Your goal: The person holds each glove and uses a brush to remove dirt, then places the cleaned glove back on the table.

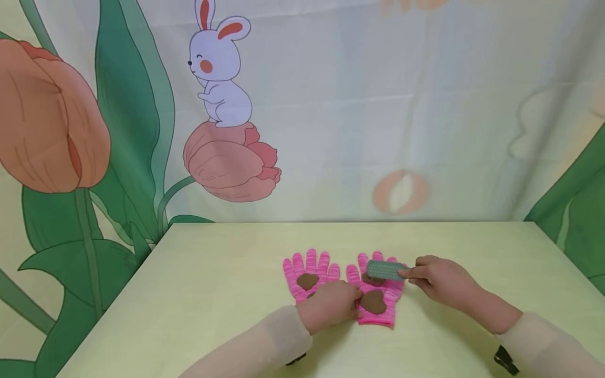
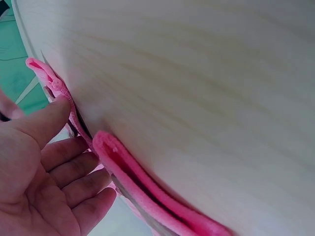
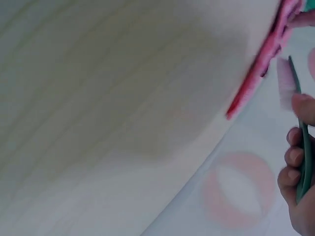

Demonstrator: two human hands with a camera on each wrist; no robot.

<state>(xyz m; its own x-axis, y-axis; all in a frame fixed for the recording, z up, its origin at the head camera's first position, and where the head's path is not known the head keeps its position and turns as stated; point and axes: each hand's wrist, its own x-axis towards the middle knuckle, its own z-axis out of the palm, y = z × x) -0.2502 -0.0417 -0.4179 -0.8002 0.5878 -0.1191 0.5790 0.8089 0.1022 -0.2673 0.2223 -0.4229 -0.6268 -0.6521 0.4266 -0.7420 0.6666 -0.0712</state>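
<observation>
Brush: right hand grips it over one glove.
Left hand: touches that glove; whether pinching, we cannot tell.
Second glove: beside the first, on the worktop.

Green brush over one of two brown-blotched pink gloves

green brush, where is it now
In the head view, the green brush is right of centre, held in the right hand over the pink glove on the right.
</observation>
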